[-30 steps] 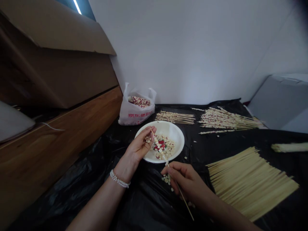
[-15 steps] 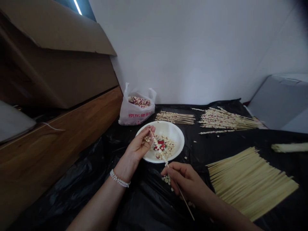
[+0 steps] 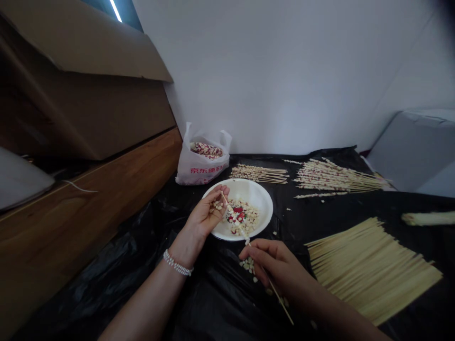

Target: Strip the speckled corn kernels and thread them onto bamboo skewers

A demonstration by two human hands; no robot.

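**Skewer slides a little lower through the right hand while kernels go on at the tip**

Since half a second ago I see the bamboo skewer (image 3: 249, 246) shift only slightly: its tail end now reaches further toward 5 o'clock past my right hand (image 3: 275, 267), and the hand sits a touch lower. I judge the threading is mid-stroke, with pieces being pushed along the stick.

The skewer is thin, pale and straight, running from 11 o'clock at the plate down to 5 o'clock. My right grip is clenched on its shaft, thumb and forefinger pinching. My left hand (image 3: 206, 215) is closed around the pointed end over the plate rim, with a few pale kernels (image 3: 217, 205) cupped in the palm; a beaded bracelet (image 3: 177, 263) circles that wrist.

The white plate (image 3: 259, 189) is round and smooth and holds a heap of cream and red kernels. A few loose kernels lie just beside my right hand on the surface, which is covered in crinkled glossy black plastic sheet (image 3: 199, 298). At 3 o'clock lies a fan of bare skewers (image 3: 369, 265); at 12 and 1 o'clock, loaded skewers (image 3: 330, 177); at 11 o'clock, a soft white plastic bag (image 3: 202, 163).
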